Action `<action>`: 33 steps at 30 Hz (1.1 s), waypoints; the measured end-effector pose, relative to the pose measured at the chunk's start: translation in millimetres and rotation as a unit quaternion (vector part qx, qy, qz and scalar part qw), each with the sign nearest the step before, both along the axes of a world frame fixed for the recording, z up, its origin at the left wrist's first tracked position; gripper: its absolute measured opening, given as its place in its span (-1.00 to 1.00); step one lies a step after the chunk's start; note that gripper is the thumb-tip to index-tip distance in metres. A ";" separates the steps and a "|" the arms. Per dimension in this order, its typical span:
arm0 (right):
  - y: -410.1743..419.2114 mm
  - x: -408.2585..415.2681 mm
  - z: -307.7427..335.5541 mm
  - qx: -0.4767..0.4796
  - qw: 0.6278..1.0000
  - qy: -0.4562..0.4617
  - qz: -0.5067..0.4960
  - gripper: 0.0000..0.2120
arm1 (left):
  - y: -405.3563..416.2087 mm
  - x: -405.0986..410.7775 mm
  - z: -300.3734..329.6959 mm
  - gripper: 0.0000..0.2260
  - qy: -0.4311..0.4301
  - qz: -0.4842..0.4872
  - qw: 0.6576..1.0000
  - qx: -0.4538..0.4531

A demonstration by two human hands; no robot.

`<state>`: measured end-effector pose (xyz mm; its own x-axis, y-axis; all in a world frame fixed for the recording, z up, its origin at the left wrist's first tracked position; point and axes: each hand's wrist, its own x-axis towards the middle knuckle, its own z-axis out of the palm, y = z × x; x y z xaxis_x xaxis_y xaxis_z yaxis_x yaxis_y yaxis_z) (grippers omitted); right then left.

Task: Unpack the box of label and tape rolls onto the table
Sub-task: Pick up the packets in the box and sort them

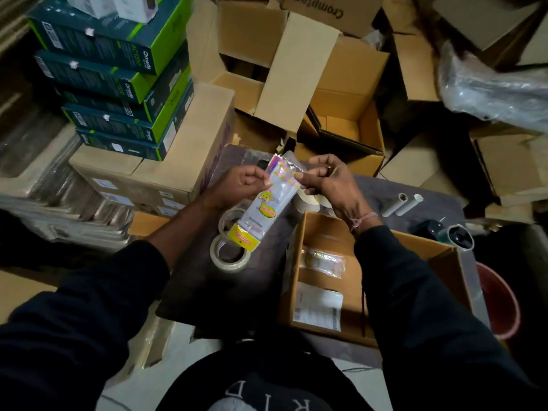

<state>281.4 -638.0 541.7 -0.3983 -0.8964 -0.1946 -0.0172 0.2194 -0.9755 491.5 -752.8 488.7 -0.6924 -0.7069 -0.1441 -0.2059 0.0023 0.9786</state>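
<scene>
At centre frame, the left hand (247,180) and right hand (324,178) pinch a plastic packet (267,203) by its top corners above the table (207,280), probably to inspect it; the box (350,232) sits lower right.

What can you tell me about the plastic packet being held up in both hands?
The packet is a long, flat, clear plastic sleeve with a yellow header card at its lower end and a round yellow and red sticker at mid-length. Pink and yellow dots show near its upper end. It is tilted, held above the table and the tape rolls. The left hand and right hand pinch its upper end with their fingers.
</scene>
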 end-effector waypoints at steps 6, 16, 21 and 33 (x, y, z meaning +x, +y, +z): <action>35.4 -14.9 -0.6 -0.040 0.995 0.090 -0.031 -0.76 | 19.7 -24.0 15.3 -0.88 0.022 -0.010 1.000 -0.011; 101.1 -61.7 16.0 -0.001 0.980 0.198 0.024 -0.65 | 64.1 -80.7 50.7 -0.94 0.045 -0.067 0.995 -0.052; 143.8 -90.0 2.0 0.114 0.987 0.085 0.080 -0.64 | 89.1 -112.9 42.5 -0.87 0.007 -0.096 0.991 -0.091; 216.3 -127.3 -151.9 0.370 0.925 -0.075 0.033 -0.65 | 108.2 -120.0 -4.7 -0.87 -0.103 -0.119 0.973 -0.170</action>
<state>154.1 -421.7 389.8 -0.2659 -0.5166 -0.8139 0.0689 0.8320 -0.5505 371.5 -644.7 483.9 -0.8236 -0.5610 -0.0837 -0.3521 0.3900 0.8508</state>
